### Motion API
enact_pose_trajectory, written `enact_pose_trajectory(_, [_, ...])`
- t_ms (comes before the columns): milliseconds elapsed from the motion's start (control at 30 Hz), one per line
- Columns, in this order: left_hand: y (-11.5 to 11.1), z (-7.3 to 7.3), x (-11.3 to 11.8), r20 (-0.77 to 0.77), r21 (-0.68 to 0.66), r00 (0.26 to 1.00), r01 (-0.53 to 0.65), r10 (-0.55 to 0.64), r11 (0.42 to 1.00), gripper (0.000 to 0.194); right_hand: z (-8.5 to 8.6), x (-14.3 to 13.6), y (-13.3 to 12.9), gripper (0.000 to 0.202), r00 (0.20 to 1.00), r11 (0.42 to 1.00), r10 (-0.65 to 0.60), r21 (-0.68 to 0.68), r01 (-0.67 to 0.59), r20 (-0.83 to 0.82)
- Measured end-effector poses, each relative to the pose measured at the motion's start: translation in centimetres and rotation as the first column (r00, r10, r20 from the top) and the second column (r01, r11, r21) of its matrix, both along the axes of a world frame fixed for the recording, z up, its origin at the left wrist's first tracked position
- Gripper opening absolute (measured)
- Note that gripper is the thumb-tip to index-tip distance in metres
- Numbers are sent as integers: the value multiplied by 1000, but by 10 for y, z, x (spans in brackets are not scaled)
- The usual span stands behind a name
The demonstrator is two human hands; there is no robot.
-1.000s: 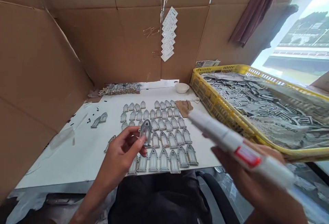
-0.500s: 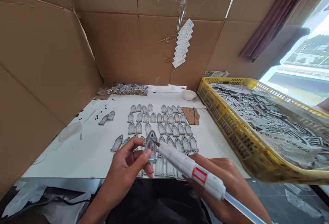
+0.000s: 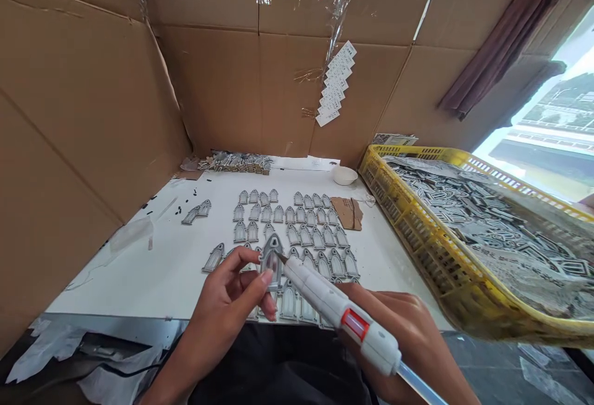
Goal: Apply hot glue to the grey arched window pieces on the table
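Between the thumb and fingers of my left hand (image 3: 236, 296) is a small grey arched frame (image 3: 273, 259), held upright with its pointed end up. My right hand (image 3: 394, 318) grips a white hot glue gun (image 3: 338, 306) with a red window in its side and a translucent glue stick (image 3: 417, 383) coming out of its back end. The gun's dark nozzle tip is at the right edge of the arched frame; whether it touches I cannot tell. Several rows of like arched frames (image 3: 318, 238) lie on the white table (image 3: 176, 281) beyond and beneath my hands.
A yellow plastic basket (image 3: 417, 259) full of grey metal pieces stands at the right. A pile of frames (image 3: 239, 162), a white bowl (image 3: 345, 175) and a cardboard scrap (image 3: 348, 213) lie farther back. Cardboard walls (image 3: 223, 83) enclose the table at the back and left.
The camera view has shifted slightly. Both hands keep their holds, and the glue gun's nozzle stays close to the right side of the arched frame.
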State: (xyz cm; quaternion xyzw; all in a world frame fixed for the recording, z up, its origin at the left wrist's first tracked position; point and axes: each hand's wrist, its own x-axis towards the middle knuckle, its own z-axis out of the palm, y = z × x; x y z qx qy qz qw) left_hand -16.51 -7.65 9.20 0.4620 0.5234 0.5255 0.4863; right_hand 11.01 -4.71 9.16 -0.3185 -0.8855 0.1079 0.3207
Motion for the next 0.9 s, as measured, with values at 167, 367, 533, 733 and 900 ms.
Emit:
enact_pose_trajectory(167, [0,-4,5,-226,111,967,-91,114,990,29,8,-2,-5,7,1000,997,-6,-77,7,16])
enact_pose_trajectory(367, [7,-5,6,-384,201,898,-148,217,968,26,14,0,-10,23,996,990,-23,-138,34,84])
enact_pose_trajectory(533, [12,-6,-3,-80,36,995,-64,67,997,37,24,12,-7,7,996,973,56,-226,-39,67])
enact_pose_trajectory(733, [15,-1,-4,97,18,995,8,-10,1000,38,29,14,-10,10,997,966,56,-255,-42,50])
enact_pose_trajectory(900, [12,3,-2,96,39,995,13,-17,999,38,21,7,-10,9,992,962,91,-263,-66,84])
